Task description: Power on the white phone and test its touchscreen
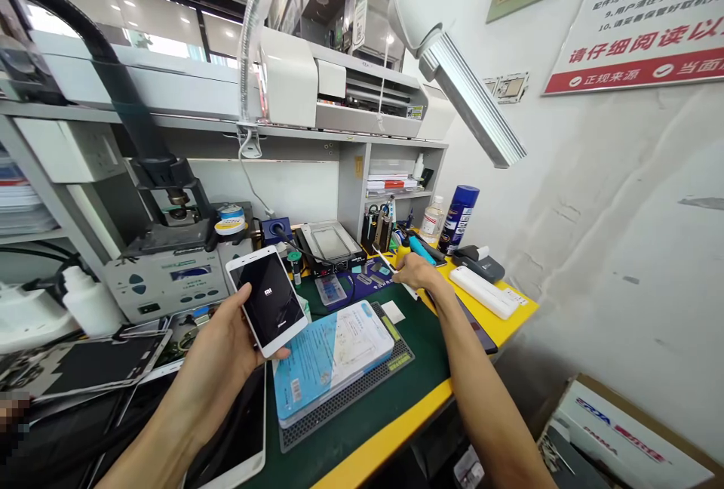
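My left hand [240, 327] is closed around a white smartphone [271, 300], its screen lit with a "MI" logo on black. The phone is tilted above the left end of a blue and white flat box [333, 361]. Farther off to the right, my right hand [417, 275] has its fingers closed on a slim white stick-like tool [386, 259], whose exact kind I cannot make out. Just behind those fingers stands a yellow object [402, 252], partly hidden, beside a light-blue one [421, 249].
Under the box lies a dark perforated mat [317, 417] on the green worktop. A white tablet [249, 436] lies at lower left. A repair station [170, 278], a pen holder [378, 229], a blue spray can [459, 217] and a white box [486, 291] surround the work area. A lamp [469, 89] hangs overhead.
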Available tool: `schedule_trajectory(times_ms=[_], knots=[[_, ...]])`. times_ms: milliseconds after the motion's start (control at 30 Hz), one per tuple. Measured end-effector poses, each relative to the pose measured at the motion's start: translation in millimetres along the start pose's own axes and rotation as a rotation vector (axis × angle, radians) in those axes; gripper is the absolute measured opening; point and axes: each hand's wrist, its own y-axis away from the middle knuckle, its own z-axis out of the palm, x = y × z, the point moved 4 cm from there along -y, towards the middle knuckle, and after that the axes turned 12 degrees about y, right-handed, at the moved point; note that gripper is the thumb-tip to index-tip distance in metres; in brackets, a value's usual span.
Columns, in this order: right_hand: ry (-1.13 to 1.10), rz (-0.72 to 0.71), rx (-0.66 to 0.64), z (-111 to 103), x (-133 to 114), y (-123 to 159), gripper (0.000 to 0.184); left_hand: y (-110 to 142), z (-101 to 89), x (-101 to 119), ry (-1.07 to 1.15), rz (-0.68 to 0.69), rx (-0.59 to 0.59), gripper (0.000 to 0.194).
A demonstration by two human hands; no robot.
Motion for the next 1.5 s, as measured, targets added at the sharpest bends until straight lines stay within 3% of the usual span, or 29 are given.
schedule_trajectory(times_ms=[100, 200, 433, 533, 600, 833, 1167, 1500], knots=[[-0.137, -0.005, -0.004, 1.2, -6.9, 4.0, 0.033, 0.1, -0.9, 0.0, 0.019, 0.002, 0.018, 0.046], [-0.263, -0.001, 0.130, -10.6, -14.7, 9.5, 0.034, 1.0, -0.2, 0.3, 0.018, 0.000, 0.027, 0.046], [-0.383, 0.028, 0.649, -95.3, -30.3, -1.8, 0.038, 2.5, 2.1, -0.3, 0.029, 0.004, 0.039, 0.048], [-0.344, 0.070, 0.748, -121.4, -37.1, -23.0, 0.038, 3.7, 3.2, -1.4, 0.017, 0.000, 0.047, 0.048], [-0.307, 0.087, 0.716, -125.0, -40.9, -39.2, 0.037, 4.8, 4.1, -1.6, 0.007, -0.008, 0.050, 0.048], [-0.212, 0.058, 0.431, -105.6, -40.6, -79.1, 0.036, 5.2, 3.8, -1.8, 0.030, -0.038, 0.056, 0.055], [-0.171, 0.008, 0.244, -124.6, -42.5, -103.0, 0.036, 1.9, 2.4, -4.8, 0.054, -0.032, 0.041, 0.047], [-0.094, 0.058, 0.217, -110.6, -41.9, -115.9, 0.037, -0.4, -0.1, -8.0, 0.041, -0.050, 0.020, 0.049]])
